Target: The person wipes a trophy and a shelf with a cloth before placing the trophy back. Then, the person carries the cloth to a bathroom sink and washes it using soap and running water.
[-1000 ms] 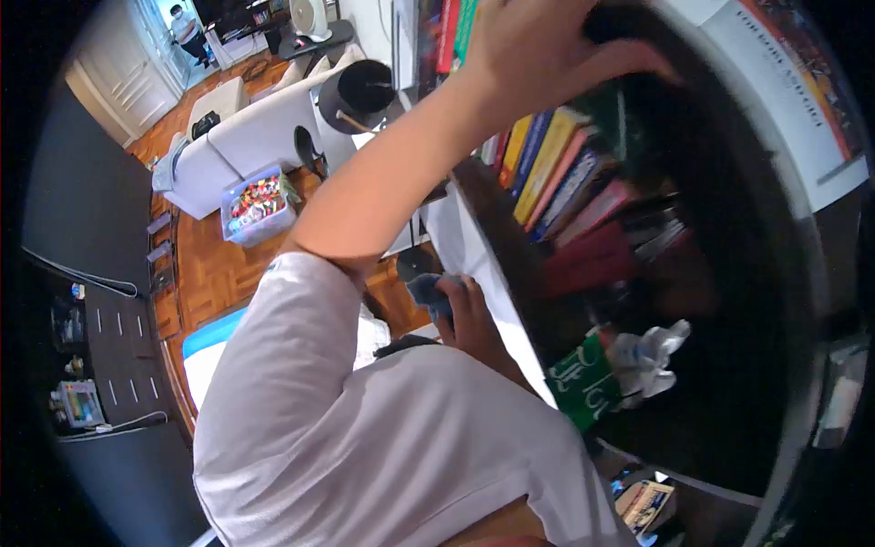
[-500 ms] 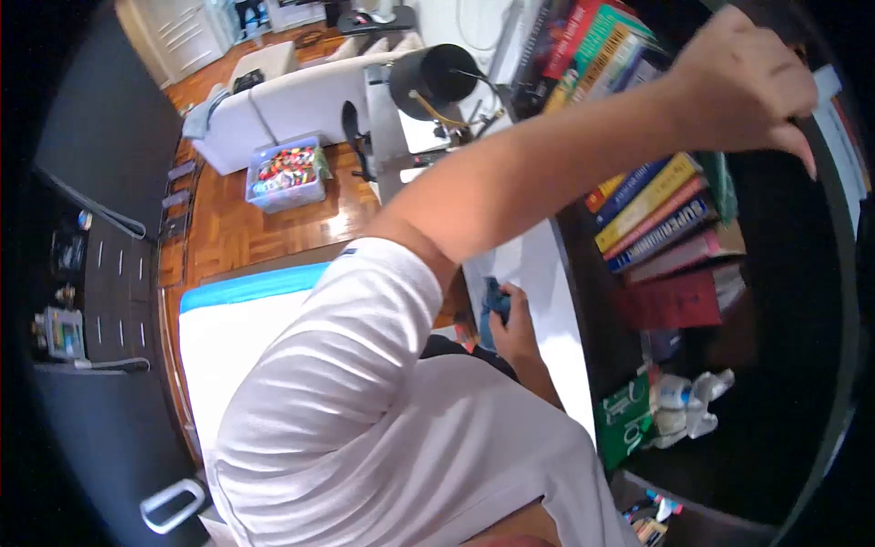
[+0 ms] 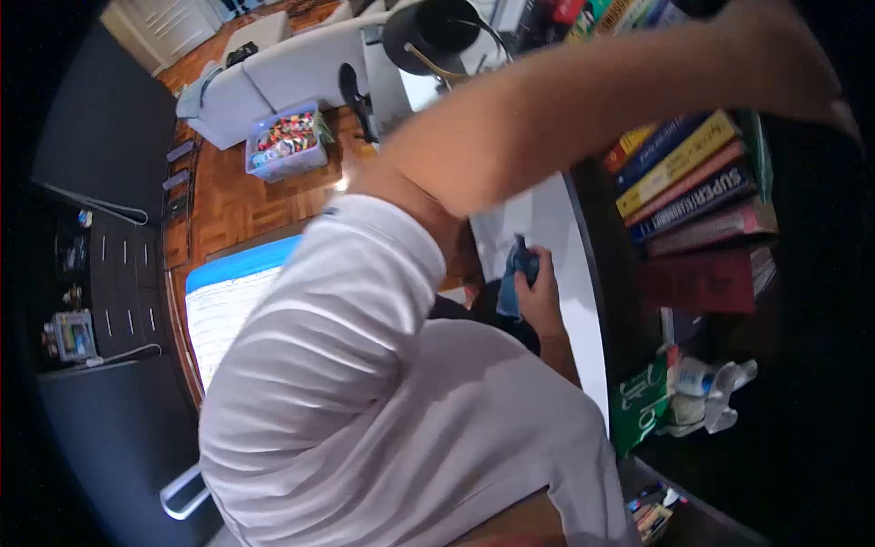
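My left arm in a white sleeve reaches across the view to the upper right. My left hand [image 3: 788, 64] is in dim light at the bookshelf, above the row of books [image 3: 684, 178]; its fingers are blurred and mostly hidden. Lower down, my right hand [image 3: 541, 292] is wrapped around a blue object that looks like a spray bottle [image 3: 510, 296]. It is upright beside the white desk surface [image 3: 579, 328], and part of it is covered by my fingers.
A green bag [image 3: 643, 406] and crumpled clear plastic [image 3: 720, 401] lie on the shelf below the books. Farther off are a black lamp [image 3: 428, 35], a pale sofa [image 3: 301, 68] and a clear bin of colourful items [image 3: 287, 150]. Dark cabinets [image 3: 118, 283] line the left.
My left hand has moved farther right and up, into the darker edge of the view. My right hand with the blue spray bottle appears higher and farther right. The whole view has shifted.
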Demonstrator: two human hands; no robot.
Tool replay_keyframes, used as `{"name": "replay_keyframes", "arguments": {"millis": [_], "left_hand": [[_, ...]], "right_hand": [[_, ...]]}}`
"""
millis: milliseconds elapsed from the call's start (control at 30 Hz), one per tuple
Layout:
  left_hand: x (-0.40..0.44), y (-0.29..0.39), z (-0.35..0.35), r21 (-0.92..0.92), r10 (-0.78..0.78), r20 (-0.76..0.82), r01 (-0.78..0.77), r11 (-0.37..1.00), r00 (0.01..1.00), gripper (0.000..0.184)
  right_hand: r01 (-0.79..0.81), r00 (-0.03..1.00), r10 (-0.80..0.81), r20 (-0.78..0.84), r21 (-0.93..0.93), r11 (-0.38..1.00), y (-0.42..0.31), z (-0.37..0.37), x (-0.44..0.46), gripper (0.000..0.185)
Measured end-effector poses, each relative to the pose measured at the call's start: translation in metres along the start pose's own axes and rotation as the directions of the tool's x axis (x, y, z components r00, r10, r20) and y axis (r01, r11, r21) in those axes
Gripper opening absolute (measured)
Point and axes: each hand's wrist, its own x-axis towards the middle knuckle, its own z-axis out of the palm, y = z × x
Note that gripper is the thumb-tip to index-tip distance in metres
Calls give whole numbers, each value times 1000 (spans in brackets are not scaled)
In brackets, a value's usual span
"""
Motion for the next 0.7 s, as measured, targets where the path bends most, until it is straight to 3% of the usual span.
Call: {"name": "replay_keyframes", "arguments": {"millis": [167,433,700], "left_hand": [[-22,-14,-8,-68,-30,-32,28,997,999,31],[-62,-21,-26,-92,-39,-62,33,995,997,30],[-120,-24,-50,-128,-48,-81,38,991,996,31]], "right_hand": [[27,992,-29,-127,-24,999,-9,-21,15,40],[-7,997,4,-71,-48,999,32,-14,19,40],[-89,988,80,-131,-61,994,94,-11,5,42]]}}
